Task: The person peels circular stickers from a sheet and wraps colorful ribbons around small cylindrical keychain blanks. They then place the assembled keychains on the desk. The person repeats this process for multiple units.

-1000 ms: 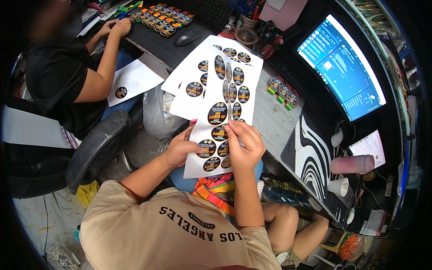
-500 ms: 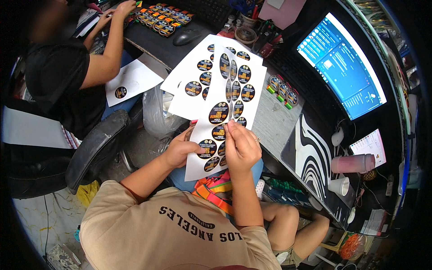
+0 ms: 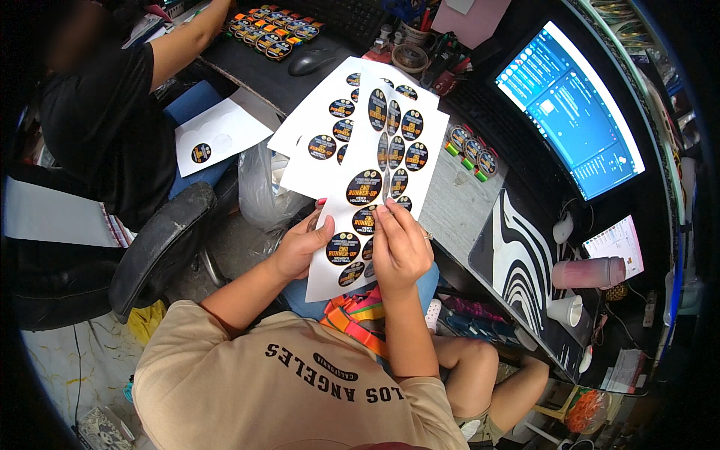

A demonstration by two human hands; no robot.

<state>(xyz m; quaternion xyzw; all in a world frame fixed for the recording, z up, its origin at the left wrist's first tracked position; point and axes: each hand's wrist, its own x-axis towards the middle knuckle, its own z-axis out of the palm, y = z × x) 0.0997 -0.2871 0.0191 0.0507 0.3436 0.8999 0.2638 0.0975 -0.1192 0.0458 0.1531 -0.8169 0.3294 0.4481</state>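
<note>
A white sheet of round black stickers [image 3: 322, 279] is held up over my lap, bent lengthwise into a ridge. My left hand [image 3: 304, 244] grips its left edge, thumb on the front and fingers behind. Near the middle, the thumb and fingertips of my right hand [image 3: 401, 247] are pinched on the sheet beside a round sticker [image 3: 364, 220]. Whether that sticker's edge is lifted cannot be made out. More white sticker sheets [image 3: 296, 176] lie behind it on the desk. Bright orange and green ribbons [image 3: 352, 326] rest on my lap.
A few round medals [image 3: 472, 152] sit on the grey desk right of the sheets; several more [image 3: 274, 31] lie at the far left beside a black mouse [image 3: 311, 63]. A lit monitor [image 3: 570, 112], pink tumbler [image 3: 589, 273] and white cup [image 3: 564, 310] stand right. A co-worker [image 3: 97, 112] sits left.
My left thumb has slid off a lower sticker toward the sheet's edge. The sheet has shifted slightly, with my right hand still pinched on it. The co-worker's arm has stretched farther away.
</note>
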